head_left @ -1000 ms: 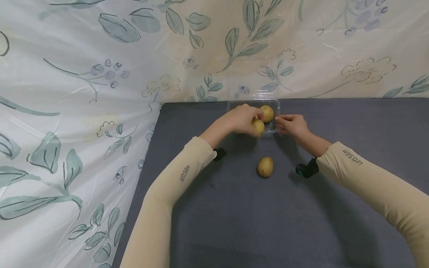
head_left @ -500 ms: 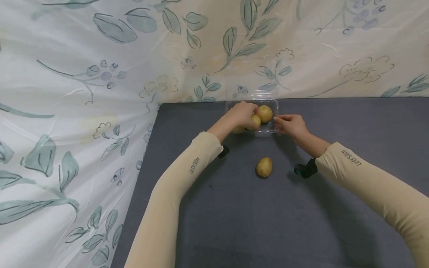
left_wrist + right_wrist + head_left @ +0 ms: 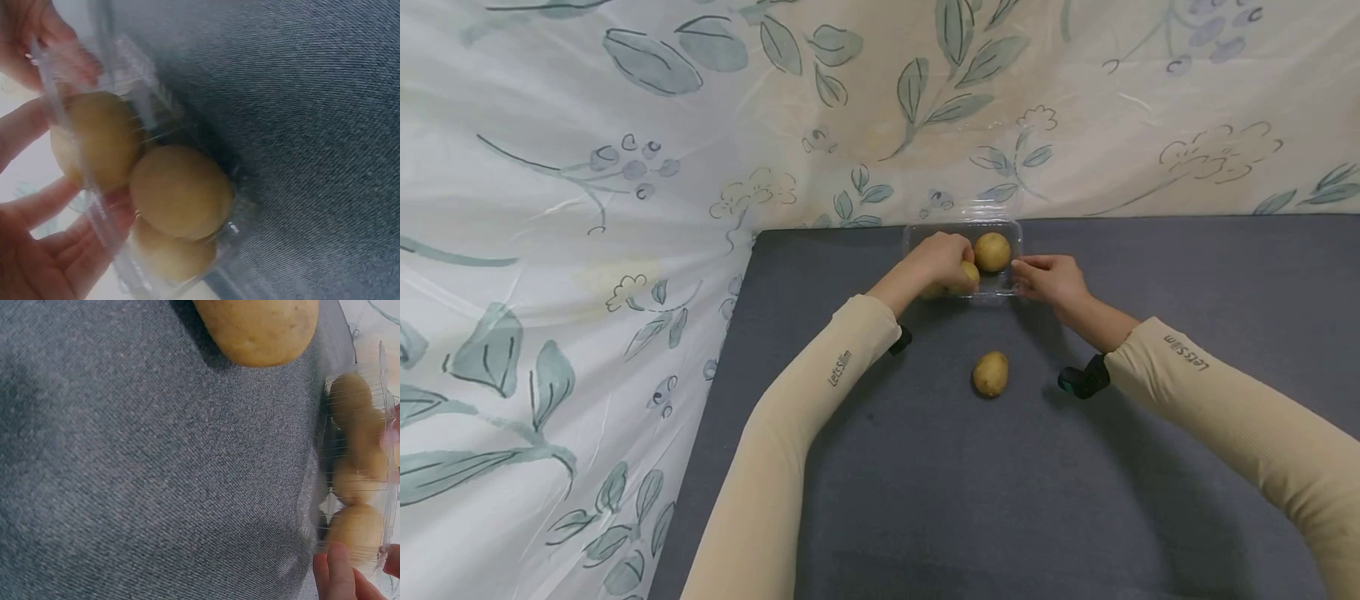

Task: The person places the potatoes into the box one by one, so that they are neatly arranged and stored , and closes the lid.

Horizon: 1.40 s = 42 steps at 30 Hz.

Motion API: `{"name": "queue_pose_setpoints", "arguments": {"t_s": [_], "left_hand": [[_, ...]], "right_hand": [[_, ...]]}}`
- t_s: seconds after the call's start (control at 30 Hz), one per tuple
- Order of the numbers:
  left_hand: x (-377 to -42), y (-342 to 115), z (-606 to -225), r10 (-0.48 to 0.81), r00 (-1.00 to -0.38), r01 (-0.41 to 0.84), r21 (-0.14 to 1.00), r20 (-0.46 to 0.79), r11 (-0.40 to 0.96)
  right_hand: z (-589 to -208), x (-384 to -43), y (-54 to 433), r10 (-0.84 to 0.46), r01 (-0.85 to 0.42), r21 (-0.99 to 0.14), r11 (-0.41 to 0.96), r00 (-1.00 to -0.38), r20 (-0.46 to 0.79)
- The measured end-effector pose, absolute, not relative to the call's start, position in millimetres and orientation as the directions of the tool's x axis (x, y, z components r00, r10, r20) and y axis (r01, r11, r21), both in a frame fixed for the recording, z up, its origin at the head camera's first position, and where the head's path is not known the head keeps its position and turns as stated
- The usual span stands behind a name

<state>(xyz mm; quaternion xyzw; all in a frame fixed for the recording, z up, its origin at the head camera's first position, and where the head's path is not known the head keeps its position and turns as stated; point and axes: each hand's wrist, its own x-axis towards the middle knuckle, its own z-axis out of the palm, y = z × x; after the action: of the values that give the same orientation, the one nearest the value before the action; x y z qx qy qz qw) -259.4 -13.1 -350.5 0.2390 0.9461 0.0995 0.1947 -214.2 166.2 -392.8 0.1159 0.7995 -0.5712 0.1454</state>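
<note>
In the head view a clear plastic container (image 3: 1000,286) lies at the far side of the table, with several potatoes inside. My left hand (image 3: 937,259) reaches down into it, thumb and fingers around a potato (image 3: 971,272) that is partly hidden by the hand. To the right of that one sits another potato (image 3: 992,252); more potato shows beneath the left hand. My right hand (image 3: 1054,278) pinches the container's right end; the right wrist view shows its fingertips (image 3: 339,565) at the clear wall. In the left wrist view, the left fingers (image 3: 44,209) reach over the rim among the potatoes.
One loose potato (image 3: 991,373) rests on the dark grey tabletop (image 3: 925,467), nearer than the container. A leaf-patterned curtain (image 3: 880,108) hangs right behind the container and along the left side. Both wrists wear black straps (image 3: 1084,379).
The left hand has lowered its potato into the container, moving slightly left, then its fingers shifted a little. The right hand stays at the container's end, and the loose potato has not moved.
</note>
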Motion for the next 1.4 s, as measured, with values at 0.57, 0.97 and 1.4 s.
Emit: {"name": "queue_pose_setpoints", "arguments": {"t_s": [0.57,0.97,1.4], "left_hand": [[-262,-6,-365,0.423,-0.842,0.423,0.079,-0.335,0.903],[-262,-15,-355,0.488,-0.823,0.436,0.227,-0.290,0.871],[-237,-19,-306,0.557,-0.664,0.510,0.242,-0.499,0.825]], "right_hand": [[-394,-214,163,0.033,0.357,-0.882,0.307,-0.930,-0.365],[-391,-213,165,0.005,0.339,-0.896,0.286,-0.936,-0.352],[-392,-213,166,0.008,0.340,-0.898,0.279,-0.936,-0.351]]}}
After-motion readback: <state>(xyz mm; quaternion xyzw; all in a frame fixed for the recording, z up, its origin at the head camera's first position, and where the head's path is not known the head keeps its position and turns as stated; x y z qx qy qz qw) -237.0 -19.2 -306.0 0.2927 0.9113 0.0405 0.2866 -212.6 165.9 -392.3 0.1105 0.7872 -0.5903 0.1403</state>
